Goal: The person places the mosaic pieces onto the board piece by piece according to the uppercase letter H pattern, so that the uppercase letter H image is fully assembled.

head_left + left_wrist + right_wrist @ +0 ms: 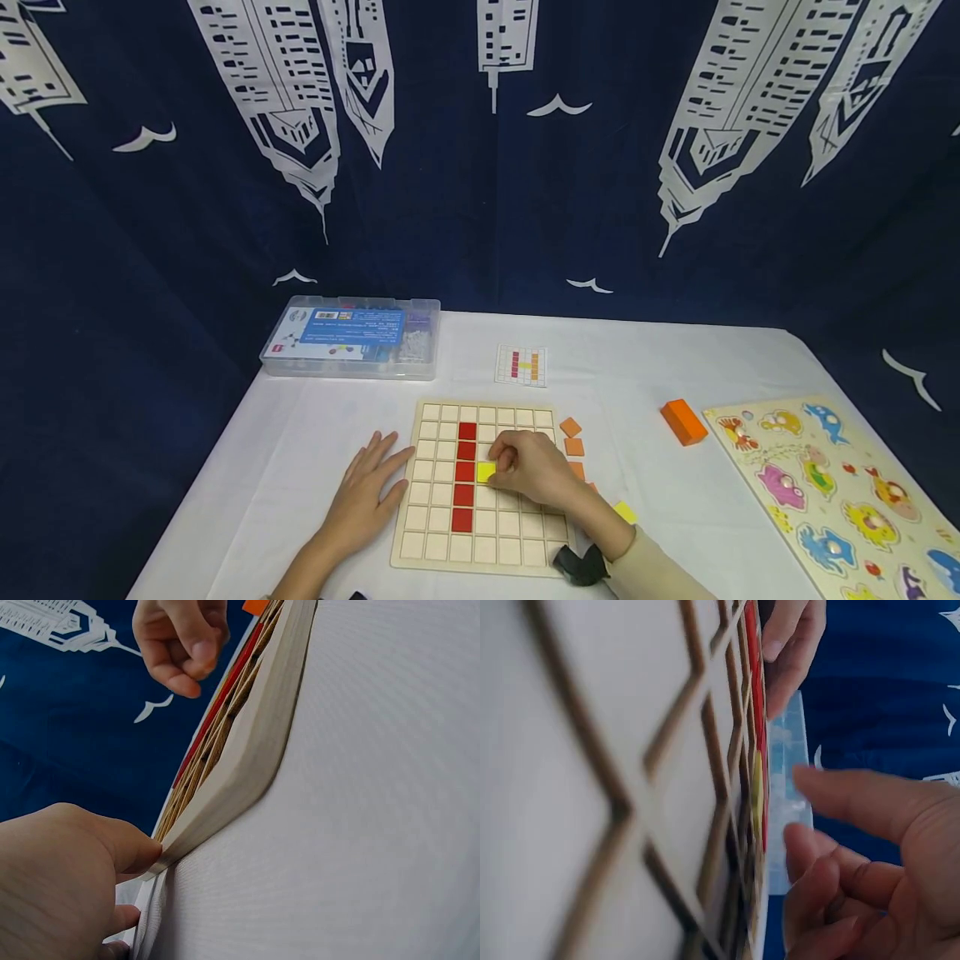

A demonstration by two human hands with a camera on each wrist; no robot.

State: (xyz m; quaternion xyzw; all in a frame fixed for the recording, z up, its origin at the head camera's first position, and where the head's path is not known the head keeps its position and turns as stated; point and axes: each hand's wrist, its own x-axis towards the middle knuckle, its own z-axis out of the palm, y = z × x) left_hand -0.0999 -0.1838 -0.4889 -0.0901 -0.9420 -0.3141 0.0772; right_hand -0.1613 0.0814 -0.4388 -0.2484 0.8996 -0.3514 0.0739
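Observation:
A pale wooden grid board (pixel 420 546) lies on the white table, with a column of several red square tiles (pixel 464 472) in its cells. One yellow tile (pixel 486 472) sits in the cell just right of the middle red tile. My right hand (pixel 536 471) hovers over the board beside that yellow tile. In the right wrist view its thumb and bent fingers are apart, holding nothing, and the yellow tile (pixel 757 787) lies beyond the fingertips. My left hand (pixel 363 496) rests along the board's left edge, fingers loosely extended; the left wrist view shows its thumb touching the rim.
Several orange tiles (pixel 573 447) and a loose yellow tile (pixel 625 512) lie right of the board. Behind it are a small pattern card (pixel 521 367) and a clear plastic case (pixel 348 337). An orange block (pixel 683 422) and an animal puzzle board (pixel 810 492) occupy the right side.

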